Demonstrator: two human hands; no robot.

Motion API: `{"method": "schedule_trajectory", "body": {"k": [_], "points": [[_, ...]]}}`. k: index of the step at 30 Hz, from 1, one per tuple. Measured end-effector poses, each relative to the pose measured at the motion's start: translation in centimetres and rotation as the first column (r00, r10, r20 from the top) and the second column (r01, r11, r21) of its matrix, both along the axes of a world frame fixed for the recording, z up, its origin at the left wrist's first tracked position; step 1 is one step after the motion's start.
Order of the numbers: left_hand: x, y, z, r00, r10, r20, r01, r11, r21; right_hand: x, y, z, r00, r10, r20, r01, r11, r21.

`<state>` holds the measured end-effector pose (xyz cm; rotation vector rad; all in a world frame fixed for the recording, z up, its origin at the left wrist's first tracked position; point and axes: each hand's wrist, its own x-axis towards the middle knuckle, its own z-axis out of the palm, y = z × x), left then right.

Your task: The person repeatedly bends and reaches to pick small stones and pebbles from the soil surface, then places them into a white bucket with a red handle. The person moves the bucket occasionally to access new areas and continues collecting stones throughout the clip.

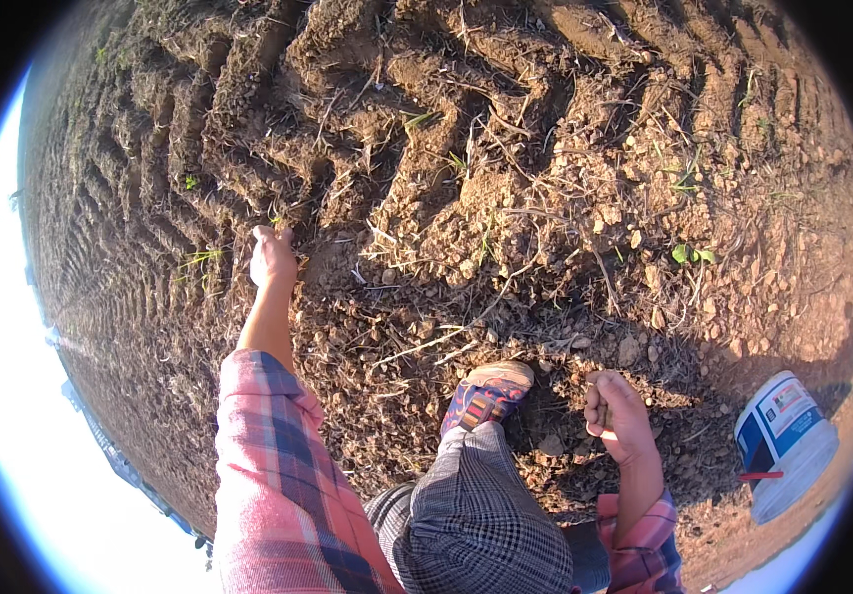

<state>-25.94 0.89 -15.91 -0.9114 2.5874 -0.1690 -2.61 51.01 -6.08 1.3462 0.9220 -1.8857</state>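
Observation:
My left hand (pixel 274 256) reaches down to the ploughed soil (pixel 426 215) on the left, its fingertips beside a tiny green seedling (pixel 275 220). Whether its fingers pinch anything cannot be made out. On the right, my right hand (pixel 616 412) is raised over the ground with its fingers curled around small brownish lumps, too small to name surely. Grass blades (pixel 204 256) grow just left of my left hand. A patterned shoe (pixel 489 393) of mine stands on the soil between the hands.
A white and blue plastic bucket (pixel 786 423) with a label lies at the right, a red stick-like piece by its rim. Ridged clods and dry roots (pixel 501 297) cover the ground ahead. A broad-leaved seedling (pixel 686 255) grows at the right.

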Motion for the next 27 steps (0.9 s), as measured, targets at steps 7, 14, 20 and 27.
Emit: {"method": "schedule_trajectory", "body": {"k": [7,14,20,27], "points": [[-0.4,-0.6,-0.6,0.983,-0.118,0.139,0.111,0.992,0.053,-0.5,0.0,-0.1,0.999,-0.032,-0.036,0.03,0.998,-0.05],[1.2,4.5,2.5,0.96,-0.135,-0.244,0.223,0.897,0.381,0.5,-0.1,-0.2,0.994,-0.039,-0.102,0.028,0.994,-0.105],[6.8,13.2,5.0,0.993,0.054,-0.105,0.074,0.407,0.91,3.0,-0.3,-1.0,0.991,-0.062,-0.116,0.047,0.99,-0.13],[9.7,17.6,6.0,0.98,0.113,0.162,-0.196,0.458,0.867,5.5,-0.7,-0.4,0.984,-0.106,-0.145,0.081,0.982,-0.169]]}}
